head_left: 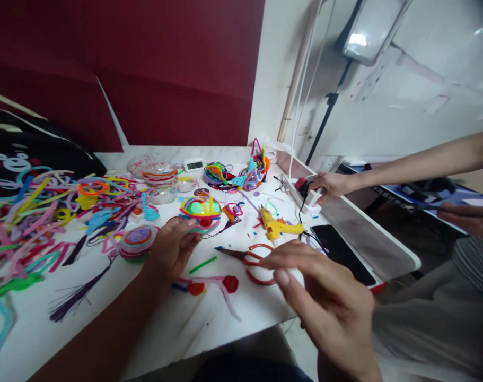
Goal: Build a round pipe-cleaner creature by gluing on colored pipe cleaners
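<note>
My left hand [175, 246] pinches a rounded craft piece [201, 209], a clear shell wrapped with yellow, blue, pink and green fuzzy pipe cleaners, and holds it up over the table. In the foreground my right hand [324, 297] hovers with loosely bent fingers, nothing visible in it. Just beyond its fingertips lie orange-handled scissors [245, 256], blades pointing left. A yellow glue gun [279, 225] rests behind them. Between my hands are a short green pipe cleaner [203, 264], a red disc [230, 284] and an orange disc [196, 288].
Heaped pipe cleaners [38, 223] cover the table's left side, near a purple tassel [80, 292]. Wrapped ornaments [138, 241] and a small digital clock [194, 164] stand farther back. At right, another person's hand [332, 185] touches a power strip [297, 193], beyond a black phone [340, 254].
</note>
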The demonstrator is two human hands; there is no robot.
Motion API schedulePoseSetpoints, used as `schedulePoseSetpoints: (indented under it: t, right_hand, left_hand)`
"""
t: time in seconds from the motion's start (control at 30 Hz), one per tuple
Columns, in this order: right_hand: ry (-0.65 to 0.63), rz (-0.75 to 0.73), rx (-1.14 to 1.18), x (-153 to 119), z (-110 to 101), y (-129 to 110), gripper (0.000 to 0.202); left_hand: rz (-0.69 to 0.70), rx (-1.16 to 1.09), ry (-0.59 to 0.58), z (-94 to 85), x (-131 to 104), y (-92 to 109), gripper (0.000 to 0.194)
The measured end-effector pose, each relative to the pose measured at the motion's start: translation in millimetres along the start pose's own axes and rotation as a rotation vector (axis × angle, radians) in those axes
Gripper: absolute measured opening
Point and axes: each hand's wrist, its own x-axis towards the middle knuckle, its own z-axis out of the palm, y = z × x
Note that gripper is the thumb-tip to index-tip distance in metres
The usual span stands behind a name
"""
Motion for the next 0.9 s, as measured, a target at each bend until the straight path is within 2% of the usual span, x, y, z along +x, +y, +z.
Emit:
schedulePoseSetpoints:
  t: [0.07, 0.13, 0.23, 0.37, 0.57, 0.77, 0.9]
  right_hand:
    - [0.049, 0.064, -0.148, 8, -5, 26, 0.018]
    - [0.035, 0.094, -0.349, 3, -10, 51, 0.016]
    - [-0.123, 0.173, -0.664, -10, -16, 77, 0.019]
    - [-0.304, 0.289, -0.909, -9, -14, 86, 0.022]
    - [-0.454, 0.407, -1.071, 14, -1, 85, 0.024]
    - [-0.599, 0.322, -1.297, 43, 2, 107, 0.030]
    - [-0.710, 0.282, -1.309, 62, 2, 128, 0.029]
  left_hand:
    - [0.012, 0.025, -0.025, -0.7, -1, 0, 0.032]
    - [0.018, 0.042, -0.032, -1.2, -1, -1, 0.029]
    - [0.009, 0.044, -0.016, -1.8, 1, -2, 0.028]
    - [0.011, 0.018, -0.061, -1.6, 4, -3, 0.030]
    - [0.029, -0.005, -0.114, 2.1, -2, -1, 0.029]
    - [0.021, -0.026, -0.138, 4.7, -7, 2, 0.025]
    - [0.031, -0.055, -0.182, 2.7, -6, -1, 0.024]
